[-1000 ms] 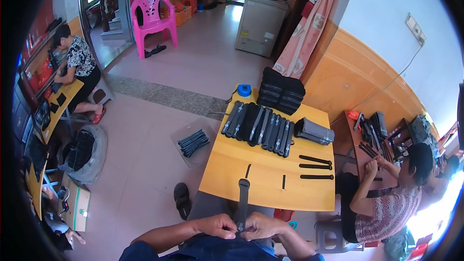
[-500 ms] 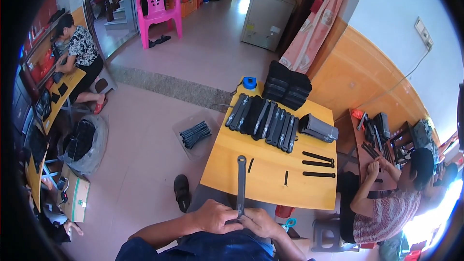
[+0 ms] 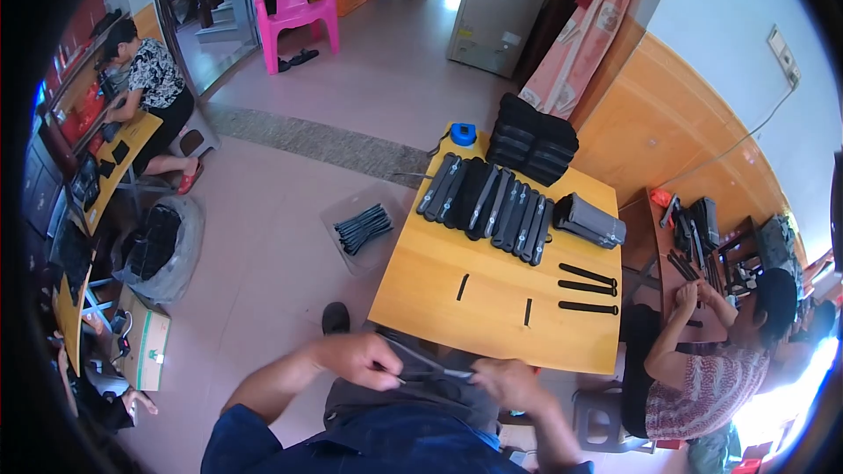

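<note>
A dark grey strap (image 3: 428,362) is stretched between my two hands, low over my lap and just off the near edge of the table. My left hand (image 3: 362,360) is closed, pinching the strap at one side. Closed too, my right hand (image 3: 511,384) grips it at the other side. Parts of the strap are hidden by the fingers. On the yellow table (image 3: 421,294) ahead lie two short black strips (image 3: 463,287), and three black straps (image 3: 588,286) rest to the right. Farther back is a row of dark grey straps (image 3: 483,209).
Behind the row sit a black stack (image 3: 532,139), a grey bundle (image 3: 591,220) and a blue tape measure (image 3: 463,133). A clear bin of straps (image 3: 362,230) stands on the floor at left. One person (image 3: 702,369) works at right, another (image 3: 158,88) at far left.
My hands have moved apart. The strap, upright over the table edge before, now lies pulled crosswise between them, lower down. The view has shifted slightly.
</note>
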`<state>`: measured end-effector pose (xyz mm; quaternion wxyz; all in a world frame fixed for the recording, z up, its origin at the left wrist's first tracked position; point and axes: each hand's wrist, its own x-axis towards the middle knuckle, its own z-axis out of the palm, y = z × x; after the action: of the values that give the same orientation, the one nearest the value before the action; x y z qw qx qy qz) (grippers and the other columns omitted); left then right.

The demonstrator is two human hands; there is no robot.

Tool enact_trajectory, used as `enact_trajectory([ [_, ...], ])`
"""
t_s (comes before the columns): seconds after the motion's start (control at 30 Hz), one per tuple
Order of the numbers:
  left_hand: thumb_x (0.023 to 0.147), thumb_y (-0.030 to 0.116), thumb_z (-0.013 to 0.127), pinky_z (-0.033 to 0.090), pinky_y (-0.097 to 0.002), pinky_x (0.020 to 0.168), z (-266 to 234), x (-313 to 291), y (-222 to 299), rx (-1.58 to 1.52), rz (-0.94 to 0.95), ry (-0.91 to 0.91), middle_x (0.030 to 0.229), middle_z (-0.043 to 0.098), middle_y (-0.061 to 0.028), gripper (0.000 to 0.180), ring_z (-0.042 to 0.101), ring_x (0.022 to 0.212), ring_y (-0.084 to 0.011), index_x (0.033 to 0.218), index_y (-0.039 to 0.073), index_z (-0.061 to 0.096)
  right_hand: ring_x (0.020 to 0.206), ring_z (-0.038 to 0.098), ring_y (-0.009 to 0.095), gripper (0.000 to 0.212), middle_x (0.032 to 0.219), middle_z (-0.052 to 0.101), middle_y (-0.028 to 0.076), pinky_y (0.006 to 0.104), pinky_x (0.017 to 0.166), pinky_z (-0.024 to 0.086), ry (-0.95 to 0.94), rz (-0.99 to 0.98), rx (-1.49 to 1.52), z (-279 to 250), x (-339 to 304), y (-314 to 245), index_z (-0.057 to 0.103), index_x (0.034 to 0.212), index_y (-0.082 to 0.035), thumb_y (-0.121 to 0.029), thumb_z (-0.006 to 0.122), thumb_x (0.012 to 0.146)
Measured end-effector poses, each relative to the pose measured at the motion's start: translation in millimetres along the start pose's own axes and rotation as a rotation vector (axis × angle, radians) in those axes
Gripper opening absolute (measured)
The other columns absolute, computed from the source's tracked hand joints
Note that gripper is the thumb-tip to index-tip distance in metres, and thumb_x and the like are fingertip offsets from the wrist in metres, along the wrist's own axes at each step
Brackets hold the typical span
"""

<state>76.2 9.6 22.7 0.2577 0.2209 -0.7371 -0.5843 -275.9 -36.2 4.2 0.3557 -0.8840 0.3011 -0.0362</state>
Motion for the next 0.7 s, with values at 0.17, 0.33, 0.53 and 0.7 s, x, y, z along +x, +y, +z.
enact_trajectory([
  [0.17,0.092,0.024,0.072,0.029,-0.0375,0.048,-76.0,-105.9,-9.1,-0.256,-0.069,0.168,0.054,0.037,-0.0033,0.045,0.041,0.048,-0.0145,0.063,0.007,0.042,0.087,0.069,0.041,0.011,0.087,0.069,0.017,0.0472,0.076,0.055,0.051,0.248,-0.094,-63.8,-58.5,29.7,0.067,0.094,-0.009,-0.019,0.068,0.092],
  [0.33,0.09,0.025,0.074,0.031,-0.032,0.043,-54.4,-184.4,-15.7,-0.644,0.333,0.899,0.056,0.042,0.001,0.035,0.041,0.047,-0.0108,0.072,0.012,0.047,0.08,0.071,0.032,0.007,0.082,0.07,0.016,0.039,0.076,0.056,0.107,0.446,-0.156,-88.4,-66.7,41.7,0.067,0.092,-0.003,-0.005,0.061,0.094],
  [0.53,0.091,0.023,0.073,0.03,-0.0292,0.043,-60.0,-200.8,-26.0,-0.655,0.314,0.881,0.06,0.042,0.0034,0.033,0.042,0.047,-0.0098,0.077,0.013,0.045,0.078,0.065,0.017,0.026,0.08,0.066,0.006,0.0317,0.076,0.052,0.225,0.319,0.405,-58.7,-80.0,48.2,0.065,0.094,0.0,-0.016,0.052,0.109],
  [0.7,0.094,0.017,0.062,0.031,-0.0291,0.044,-50.0,-93.4,-17.4,-0.573,0.11,1.075,0.058,0.041,0.0025,0.018,0.042,0.048,-0.0109,0.083,0.008,0.052,0.082,0.066,0.015,0.032,0.087,0.068,0.004,0.032,0.079,0.054,0.35,0.313,0.804,-3.1,-61.9,54.0,0.065,0.105,0.0,-0.027,0.05,0.113],
])
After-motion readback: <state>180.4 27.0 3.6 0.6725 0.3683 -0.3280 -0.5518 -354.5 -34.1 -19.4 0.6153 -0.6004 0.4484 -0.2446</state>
